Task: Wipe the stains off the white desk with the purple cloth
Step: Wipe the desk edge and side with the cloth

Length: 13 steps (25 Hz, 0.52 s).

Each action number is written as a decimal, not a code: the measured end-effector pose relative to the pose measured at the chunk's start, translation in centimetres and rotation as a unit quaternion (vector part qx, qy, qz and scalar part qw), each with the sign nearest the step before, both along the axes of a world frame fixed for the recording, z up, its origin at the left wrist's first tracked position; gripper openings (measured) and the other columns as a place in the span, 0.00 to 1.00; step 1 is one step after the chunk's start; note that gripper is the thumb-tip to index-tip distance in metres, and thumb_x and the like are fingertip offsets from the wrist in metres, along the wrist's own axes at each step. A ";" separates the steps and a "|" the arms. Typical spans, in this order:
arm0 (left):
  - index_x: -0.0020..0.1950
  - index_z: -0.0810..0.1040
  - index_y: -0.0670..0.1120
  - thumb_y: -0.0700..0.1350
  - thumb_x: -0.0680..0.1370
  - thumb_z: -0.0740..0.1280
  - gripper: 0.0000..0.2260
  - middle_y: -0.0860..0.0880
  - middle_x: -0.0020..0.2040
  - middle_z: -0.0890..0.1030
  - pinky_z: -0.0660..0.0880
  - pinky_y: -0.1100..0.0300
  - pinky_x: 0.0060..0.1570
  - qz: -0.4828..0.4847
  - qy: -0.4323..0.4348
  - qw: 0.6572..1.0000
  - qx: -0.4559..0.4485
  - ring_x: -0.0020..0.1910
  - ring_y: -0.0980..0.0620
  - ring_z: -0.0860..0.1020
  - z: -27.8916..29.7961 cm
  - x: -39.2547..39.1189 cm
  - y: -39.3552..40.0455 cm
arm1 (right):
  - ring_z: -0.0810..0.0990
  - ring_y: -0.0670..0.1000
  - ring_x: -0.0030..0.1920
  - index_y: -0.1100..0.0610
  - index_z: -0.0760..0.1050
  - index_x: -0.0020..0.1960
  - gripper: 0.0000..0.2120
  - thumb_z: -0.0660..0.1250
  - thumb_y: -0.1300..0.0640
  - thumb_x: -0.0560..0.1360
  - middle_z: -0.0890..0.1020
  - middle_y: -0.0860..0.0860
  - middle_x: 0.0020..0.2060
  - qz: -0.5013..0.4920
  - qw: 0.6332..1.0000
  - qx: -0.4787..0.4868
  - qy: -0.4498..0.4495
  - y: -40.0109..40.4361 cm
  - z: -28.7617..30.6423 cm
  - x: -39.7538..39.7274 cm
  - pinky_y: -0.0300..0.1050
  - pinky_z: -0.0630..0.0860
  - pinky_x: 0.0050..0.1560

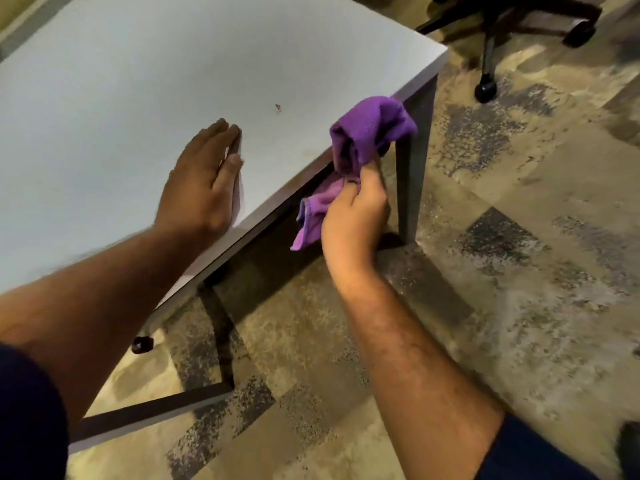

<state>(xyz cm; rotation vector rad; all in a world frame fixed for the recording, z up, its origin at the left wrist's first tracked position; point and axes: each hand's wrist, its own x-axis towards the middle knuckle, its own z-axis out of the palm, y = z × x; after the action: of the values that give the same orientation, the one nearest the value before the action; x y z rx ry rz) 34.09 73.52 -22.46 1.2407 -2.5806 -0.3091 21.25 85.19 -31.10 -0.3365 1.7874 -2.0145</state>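
The white desk (145,84) fills the upper left. A small brown stain (277,107) sits on its top near the right edge, with a faint smudge (308,152) closer to the front edge. My left hand (204,178) lies flat on the desk top, palm down, fingers together, holding nothing. My right hand (353,216) is just off the desk's front edge and grips the bunched purple cloth (370,129). The cloth's upper part rises beside the desk edge and its tail hangs below my fingers. The cloth is not touching the stain.
The dark desk leg (412,174) stands right behind the cloth. A dark frame bar (149,410) and a caster (142,344) lie under the desk. An office chair base (491,46) with wheels is at the top right. Mottled carpet (519,271) covers the floor.
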 end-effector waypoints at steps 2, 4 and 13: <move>0.82 0.70 0.48 0.51 0.87 0.55 0.23 0.49 0.84 0.67 0.60 0.49 0.83 0.003 0.009 1.000 0.002 0.84 0.51 0.63 0.0 0.0 0.0 | 0.76 0.54 0.74 0.54 0.73 0.76 0.27 0.56 0.69 0.80 0.75 0.56 0.75 0.026 0.999 0.008 -0.018 0.4 -0.3 3.4 0.53 0.74 0.74; 0.81 0.71 0.48 0.50 0.87 0.56 0.23 0.49 0.83 0.68 0.60 0.50 0.83 0.009 0.017 1.000 0.005 0.83 0.51 0.63 0.0 0.0 0.1 | 0.74 0.51 0.74 0.57 0.75 0.75 0.27 0.57 0.72 0.79 0.74 0.56 0.77 0.013 1.000 0.024 0.007 0.6 0.2 5.9 0.46 0.72 0.74; 0.79 0.73 0.46 0.49 0.85 0.57 0.23 0.48 0.82 0.70 0.59 0.54 0.83 0.013 0.027 1.000 0.005 0.82 0.50 0.65 0.4 -0.4 0.9 | 0.85 0.46 0.56 0.47 0.81 0.60 0.24 0.59 0.73 0.80 0.88 0.49 0.55 -0.035 0.967 -0.029 -0.251 8.0 -2.1 4.8 0.53 0.81 0.63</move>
<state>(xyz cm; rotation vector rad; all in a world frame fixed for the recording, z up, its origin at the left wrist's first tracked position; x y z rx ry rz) 33.72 74.40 -22.02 1.2496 -2.5181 -0.3466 26.04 93.19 -33.20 0.2121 1.4407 -1.9746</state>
